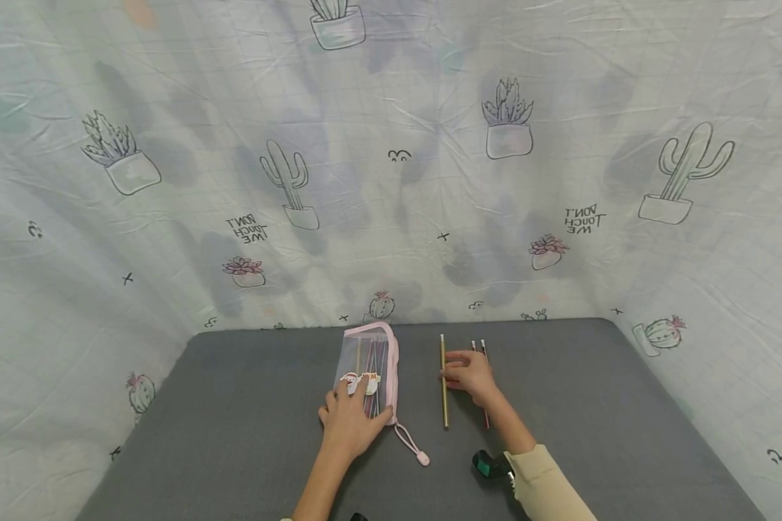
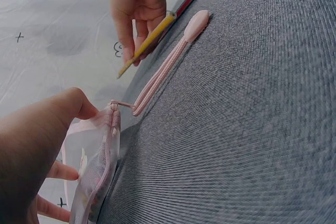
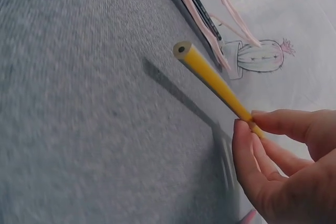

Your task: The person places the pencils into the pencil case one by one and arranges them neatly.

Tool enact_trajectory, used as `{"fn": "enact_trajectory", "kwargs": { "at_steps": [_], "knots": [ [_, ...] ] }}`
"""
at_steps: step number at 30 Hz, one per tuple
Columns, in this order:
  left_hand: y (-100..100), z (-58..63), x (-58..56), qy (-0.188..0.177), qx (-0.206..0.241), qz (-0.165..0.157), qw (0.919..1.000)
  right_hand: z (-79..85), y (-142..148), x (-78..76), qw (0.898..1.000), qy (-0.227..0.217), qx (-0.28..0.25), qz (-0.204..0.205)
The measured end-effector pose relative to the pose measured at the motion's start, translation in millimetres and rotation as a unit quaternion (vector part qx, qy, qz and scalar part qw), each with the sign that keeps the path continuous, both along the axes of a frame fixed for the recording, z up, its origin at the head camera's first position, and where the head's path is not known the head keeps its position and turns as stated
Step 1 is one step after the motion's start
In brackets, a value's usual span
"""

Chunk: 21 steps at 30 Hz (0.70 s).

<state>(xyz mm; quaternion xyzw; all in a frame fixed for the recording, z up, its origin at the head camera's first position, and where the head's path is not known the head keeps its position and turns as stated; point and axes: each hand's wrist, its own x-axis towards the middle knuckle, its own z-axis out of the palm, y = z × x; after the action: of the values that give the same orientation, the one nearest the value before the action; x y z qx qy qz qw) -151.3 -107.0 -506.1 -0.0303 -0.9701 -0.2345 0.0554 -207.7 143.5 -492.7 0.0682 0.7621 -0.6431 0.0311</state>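
Observation:
A yellow pencil [image 1: 444,405] is pinched between the thumb and fingertips of my right hand [image 1: 471,376]. In the right wrist view its unsharpened end points toward the camera, its shadow falling on the grey cloth. My left hand [image 1: 354,425] rests on a clear pencil pouch [image 1: 392,369] with pink edging, fingers spread over its face and thumb at the zipper side. Several long, thin items show through the pouch. A pink zipper pull [image 2: 196,26] hangs from its near corner. Two dark pencils [image 1: 484,347] lie partly hidden behind my right hand.
A grey cloth-covered table [image 1: 254,420] lies under everything. A pale curtain [image 1: 397,195] printed with cacti hangs along its back and sides. A black and green device [image 1: 489,464] is worn at my right wrist, beside the pale sleeve [image 1: 547,481].

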Motion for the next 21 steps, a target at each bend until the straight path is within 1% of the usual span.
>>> {"fn": "enact_trajectory", "kwargs": {
  "at_steps": [4,10,21],
  "knots": [
    [0.2,-0.4,0.0,-0.001,0.001,0.000,1.0000,-0.7,-5.9,0.6,1.000,0.018,-0.011,-0.001],
    [0.0,-0.6,-0.3,-0.004,0.004,0.002,1.0000,-1.8,-15.9,-1.9,1.000,0.026,-0.014,-0.011],
    [0.6,-1.1,-1.8,-0.008,0.003,0.004,1.0000,-0.4,-32.3,-8.9,0.999,0.041,-0.023,-0.009]
  ]
}}
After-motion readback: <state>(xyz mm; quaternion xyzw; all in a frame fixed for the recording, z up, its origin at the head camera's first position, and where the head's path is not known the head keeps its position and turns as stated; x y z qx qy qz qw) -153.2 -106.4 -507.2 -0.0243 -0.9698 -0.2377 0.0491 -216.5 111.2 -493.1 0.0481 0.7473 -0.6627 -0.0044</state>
